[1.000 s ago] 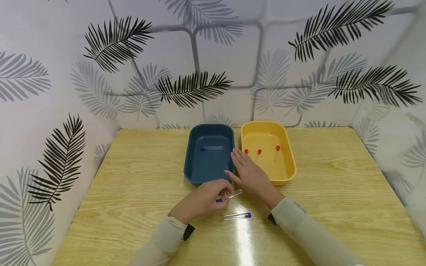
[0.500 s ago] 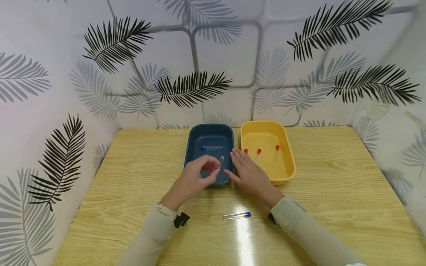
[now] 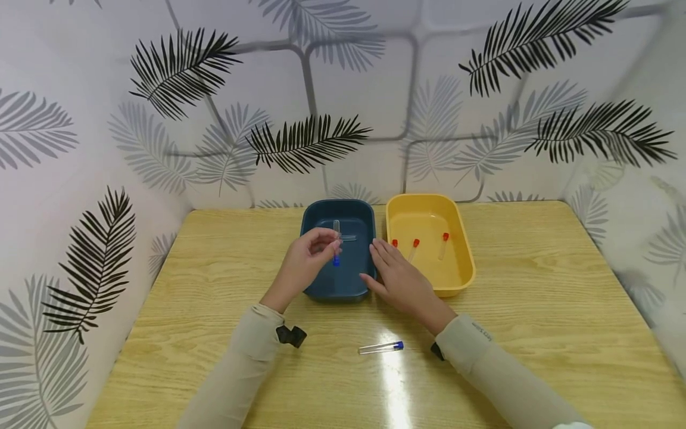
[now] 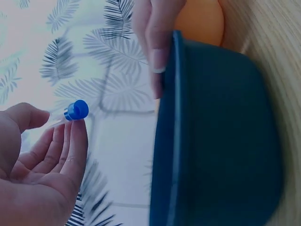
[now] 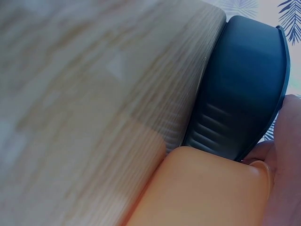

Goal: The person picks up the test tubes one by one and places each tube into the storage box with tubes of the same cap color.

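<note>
My left hand [image 3: 301,262] pinches a clear test tube [image 3: 336,226] over the dark blue tub [image 3: 342,294]. The tube stands roughly lengthwise to the tub, its blue cap [image 4: 76,110] toward me and its clear end away. Partly hidden behind it, another test tube [image 3: 349,238] lies on the tub's floor. My right hand [image 3: 403,280] rests at the tub's right rim with fingers extended and thumb spread, beside the yellow tub [image 3: 465,262]. On the table in front lies one more blue-capped test tube [image 3: 379,348].
Several red-capped tubes, including a rightmost tube [image 3: 443,246], lie in the yellow tub, which stands close beside the blue one. Behind the wooden table [image 3: 214,250] rises a leaf-patterned backdrop [image 3: 364,161].
My left hand has lifted a test tube from the table in front of the blue tub and carried it forward over the tub, turning its cap toward me. My right hand has stayed put.
</note>
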The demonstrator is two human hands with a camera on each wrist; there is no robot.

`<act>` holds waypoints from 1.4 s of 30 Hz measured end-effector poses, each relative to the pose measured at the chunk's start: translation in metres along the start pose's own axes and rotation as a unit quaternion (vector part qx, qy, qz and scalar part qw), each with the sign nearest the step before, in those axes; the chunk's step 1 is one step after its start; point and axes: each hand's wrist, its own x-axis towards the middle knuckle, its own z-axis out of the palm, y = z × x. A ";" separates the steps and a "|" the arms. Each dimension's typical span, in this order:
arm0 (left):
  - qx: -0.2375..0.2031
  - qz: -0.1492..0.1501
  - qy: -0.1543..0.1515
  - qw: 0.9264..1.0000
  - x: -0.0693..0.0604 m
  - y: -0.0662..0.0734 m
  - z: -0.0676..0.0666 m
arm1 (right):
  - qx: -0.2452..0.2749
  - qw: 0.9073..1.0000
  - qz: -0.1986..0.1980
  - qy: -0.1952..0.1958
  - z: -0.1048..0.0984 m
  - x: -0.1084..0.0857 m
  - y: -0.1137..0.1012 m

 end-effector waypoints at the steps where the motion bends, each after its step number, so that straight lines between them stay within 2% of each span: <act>1: -0.004 -0.003 0.001 1.000 0.002 -0.003 0.000 | -0.001 1.000 0.001 -0.001 0.000 0.000 0.000; 4: -0.021 -0.015 0.009 1.000 0.007 -0.010 0.002 | -0.003 1.000 0.001 -0.004 -0.001 0.000 -0.001; 10: -0.059 -0.061 0.029 0.996 0.015 -0.029 0.009 | -0.004 1.000 0.005 -0.007 -0.001 0.000 -0.001; 16: -0.063 -0.111 0.025 0.992 0.020 -0.048 0.018 | -0.010 1.000 0.002 -0.007 0.002 0.000 -0.001; 21: -0.058 -0.143 0.019 0.988 0.022 -0.056 0.023 | -0.014 1.000 0.000 -0.011 0.004 0.001 -0.001; 25: -0.038 -0.170 0.001 0.985 0.025 -0.060 0.026 | -0.014 1.000 0.008 -0.019 0.002 0.001 -0.001; 26: -0.034 -0.181 -0.011 0.983 0.025 -0.056 0.027 | -0.014 1.000 0.010 -0.022 0.001 0.001 -0.002; 31: 0.008 -0.219 -0.044 0.975 0.027 -0.055 0.030 | -0.014 0.999 0.017 -0.035 0.000 0.000 -0.001; 36: 0.045 -0.243 -0.063 0.967 0.026 -0.059 0.032 | -0.015 0.999 0.016 -0.038 0.001 -0.001 0.000; 42: 0.060 -0.267 -0.092 0.958 0.026 -0.062 0.033 | -0.014 0.999 0.011 -0.031 0.001 -0.001 -0.001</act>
